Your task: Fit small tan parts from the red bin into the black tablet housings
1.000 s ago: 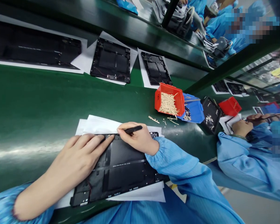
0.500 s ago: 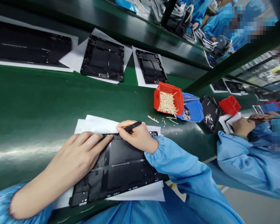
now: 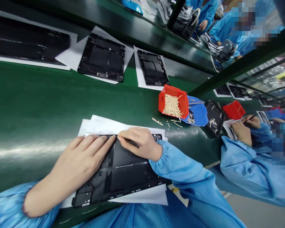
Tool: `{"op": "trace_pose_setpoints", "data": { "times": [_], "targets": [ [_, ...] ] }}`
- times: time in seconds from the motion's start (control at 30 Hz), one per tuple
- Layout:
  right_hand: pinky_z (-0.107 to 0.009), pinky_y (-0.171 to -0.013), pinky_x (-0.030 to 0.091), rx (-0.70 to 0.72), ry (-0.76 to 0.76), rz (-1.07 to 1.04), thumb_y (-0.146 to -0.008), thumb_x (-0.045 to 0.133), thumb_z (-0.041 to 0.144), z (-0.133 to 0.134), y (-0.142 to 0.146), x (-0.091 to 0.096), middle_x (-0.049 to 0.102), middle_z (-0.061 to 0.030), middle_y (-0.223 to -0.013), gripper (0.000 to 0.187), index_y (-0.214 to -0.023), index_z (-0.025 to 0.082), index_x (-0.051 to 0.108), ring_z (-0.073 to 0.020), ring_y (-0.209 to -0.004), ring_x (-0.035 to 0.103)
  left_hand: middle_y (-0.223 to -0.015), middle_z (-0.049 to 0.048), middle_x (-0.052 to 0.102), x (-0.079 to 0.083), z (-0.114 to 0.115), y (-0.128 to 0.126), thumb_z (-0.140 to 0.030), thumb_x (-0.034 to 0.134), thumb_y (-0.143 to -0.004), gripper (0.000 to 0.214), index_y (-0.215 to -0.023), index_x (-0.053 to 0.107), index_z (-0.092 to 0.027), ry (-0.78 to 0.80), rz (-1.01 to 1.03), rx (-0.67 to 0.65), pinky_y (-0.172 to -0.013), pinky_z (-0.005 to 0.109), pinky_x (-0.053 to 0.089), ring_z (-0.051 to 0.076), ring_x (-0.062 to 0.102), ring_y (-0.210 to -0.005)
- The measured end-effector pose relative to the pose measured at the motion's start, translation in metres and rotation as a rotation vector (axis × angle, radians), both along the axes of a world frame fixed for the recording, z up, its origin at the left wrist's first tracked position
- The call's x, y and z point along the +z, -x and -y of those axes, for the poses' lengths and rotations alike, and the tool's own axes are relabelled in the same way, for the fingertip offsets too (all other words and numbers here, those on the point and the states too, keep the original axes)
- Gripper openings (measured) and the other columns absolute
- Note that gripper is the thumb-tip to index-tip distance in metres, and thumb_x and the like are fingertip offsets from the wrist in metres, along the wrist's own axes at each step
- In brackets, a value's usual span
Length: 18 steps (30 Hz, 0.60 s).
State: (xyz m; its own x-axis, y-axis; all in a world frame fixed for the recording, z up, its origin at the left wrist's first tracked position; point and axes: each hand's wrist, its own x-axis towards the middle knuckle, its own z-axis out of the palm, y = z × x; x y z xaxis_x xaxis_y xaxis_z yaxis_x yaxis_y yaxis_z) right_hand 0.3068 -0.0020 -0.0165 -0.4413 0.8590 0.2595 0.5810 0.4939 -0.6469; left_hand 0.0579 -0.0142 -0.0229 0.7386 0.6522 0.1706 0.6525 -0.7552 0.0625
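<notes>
In front of me a black tablet housing (image 3: 133,179) lies at a slant on white paper sheets (image 3: 147,196). My left hand (image 3: 82,160) rests flat over its left part, fingers stretched out, with the fingertips at the far edge. Close beside the left index fingertip is my right hand (image 3: 142,144), its thumb and fingers pinched round a slim black pen-like tool (image 3: 132,142). Most of that tool is hidden by the hand, and its tip meets the housing's far edge or sits just above it; I cannot tell which.
A red bin (image 3: 173,106) of thin cream strips overlaps a blue bin (image 3: 197,112); loose strips (image 3: 157,121) lie in front. To their right stands a black tray (image 3: 213,118). More housings (image 3: 103,57) lie on paper behind. A co-worker's sleeve (image 3: 247,167) is at right.
My right hand has turned over the housing, and the black tool now tilts down under the fingers instead of pointing up. My left hand stays at the far edge. The view has shifted slightly.
</notes>
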Motion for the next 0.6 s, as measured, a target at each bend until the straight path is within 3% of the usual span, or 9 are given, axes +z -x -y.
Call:
{"op": "trace_pose_setpoints", "data": {
  "times": [0.23,0.4,0.6],
  "targets": [
    [-0.029,-0.077,0.063,-0.191,0.038,-0.187,-0.104,0.069,0.037,0.0,-0.004,0.0,0.082,-0.0059,-0.085,0.027,-0.085,0.021,0.079,-0.0184,-0.077,0.077,-0.101,0.0137,0.078,0.0,-0.001,-0.001,-0.007,0.04,-0.102,0.047,-0.137,0.072,-0.01,-0.119,0.073,-0.051,-0.077,0.045,0.045,0.032,0.068,-0.095],
    [-0.027,-0.079,0.065,-0.093,-0.026,-0.228,-0.104,0.069,0.032,0.001,-0.003,-0.003,0.084,-0.0058,-0.088,0.023,-0.089,0.019,0.079,-0.0164,-0.077,0.079,-0.1,0.0147,0.076,-0.001,-0.003,0.001,-0.005,0.041,-0.101,0.044,-0.135,0.068,-0.001,-0.214,0.088,-0.087,-0.075,0.046,0.042,0.033,0.065,-0.092],
    [-0.026,-0.078,0.065,-0.026,-0.116,-0.278,-0.108,0.067,0.026,0.0,0.0,-0.01,0.084,-0.0058,-0.091,0.019,-0.097,0.018,0.08,-0.0156,-0.078,0.08,-0.097,0.0114,0.076,-0.002,-0.004,0.002,-0.009,0.038,-0.103,0.043,-0.134,0.069,-0.009,-0.235,0.095,-0.082,-0.075,0.044,0.043,0.031,0.066,-0.09]
  ]
}}
